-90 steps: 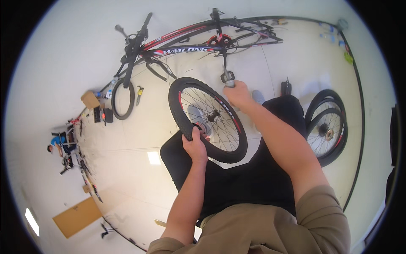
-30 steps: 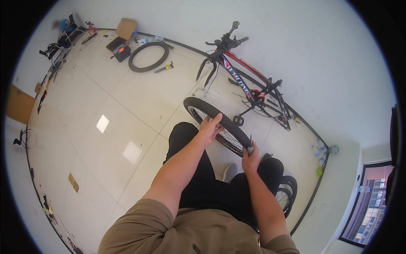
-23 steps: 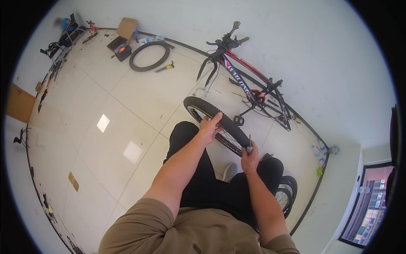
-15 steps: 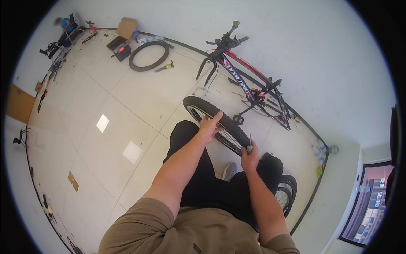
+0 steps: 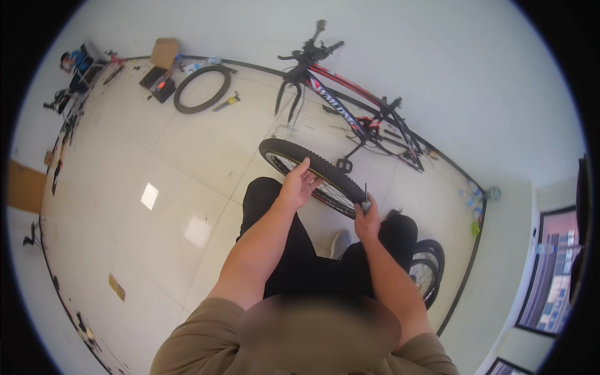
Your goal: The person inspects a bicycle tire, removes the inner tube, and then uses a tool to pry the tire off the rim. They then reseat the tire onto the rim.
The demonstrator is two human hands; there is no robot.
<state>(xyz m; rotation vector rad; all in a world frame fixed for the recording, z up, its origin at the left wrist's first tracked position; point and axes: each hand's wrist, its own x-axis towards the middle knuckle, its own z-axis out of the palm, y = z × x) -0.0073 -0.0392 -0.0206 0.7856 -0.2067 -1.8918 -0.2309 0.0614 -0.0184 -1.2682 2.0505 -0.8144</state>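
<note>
A bicycle wheel point(image 5: 337, 180) with a black knobby tyre and thin spokes is tilted in front of my knees. My left hand point(image 5: 299, 185) grips its near side, thumb against the tyre and fingers over the spokes. At the wheel's right end, my right hand point(image 5: 369, 222) is closed round the grey handle of a screwdriver point(image 5: 366, 201), its thin shaft pointing up. That hand also rests against the tyre. The fingertips of my right hand are partly hidden.
Beyond the wheel, a black and red bicycle frame point(image 5: 340, 109) leans along the wall. A loose tyre point(image 5: 181, 103), a yellow-handled tool point(image 5: 230, 100) and an open toolbox point(image 5: 164, 89) lie farther left. Another wheel point(image 5: 425, 275) is beside my right knee. A person point(image 5: 76, 60) sits at far left.
My left hand's thumb has drawn back toward the tyre's near edge, and its fingers show more. The right hand keeps the screwdriver at the tyre. The whole view has shifted slightly.
</note>
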